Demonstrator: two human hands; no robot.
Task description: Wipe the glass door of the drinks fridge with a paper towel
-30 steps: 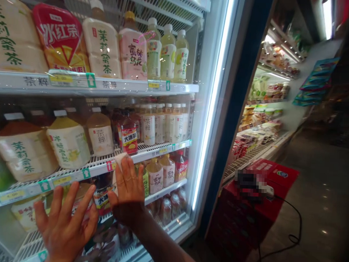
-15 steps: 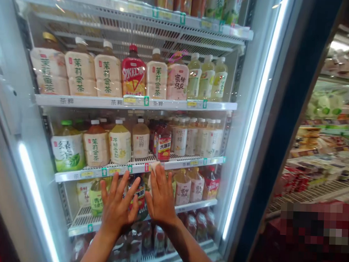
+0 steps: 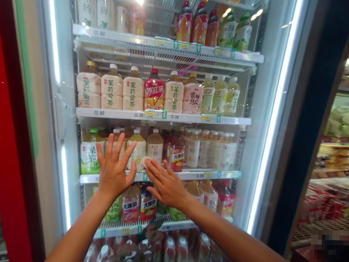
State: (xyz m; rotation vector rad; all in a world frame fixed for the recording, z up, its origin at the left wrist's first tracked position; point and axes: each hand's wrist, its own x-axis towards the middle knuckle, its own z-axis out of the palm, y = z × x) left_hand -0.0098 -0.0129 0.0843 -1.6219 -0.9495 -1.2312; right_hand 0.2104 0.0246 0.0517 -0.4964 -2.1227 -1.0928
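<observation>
Upright in front of me is the glass door (image 3: 163, 123) of a lit drinks cooler, with faint reflections on it. My left hand (image 3: 113, 174) has its fingers spread and its palm turned to the glass, and holds nothing. To its right, my right hand (image 3: 168, 186) lies flattened over a small pale cloth (image 3: 145, 161), pressing it to the glass. Only the cloth's edge shows past the fingertips, and the rest is hidden under them. Behind both hands, bottled teas such as a green tea bottle (image 3: 90, 153) stand on the shelves.
Bright light strips (image 3: 273, 123) run down both sides of the cooler. A dark door frame (image 3: 303, 112) stands at the right, with a shelf of packaged goods (image 3: 330, 182) beyond it. A red panel (image 3: 11, 121) edges the left side.
My right hand has tilted leftward, and the cloth has moved left and slightly up across the glass. My left hand sits a little higher in view. The view has shifted left and upward.
</observation>
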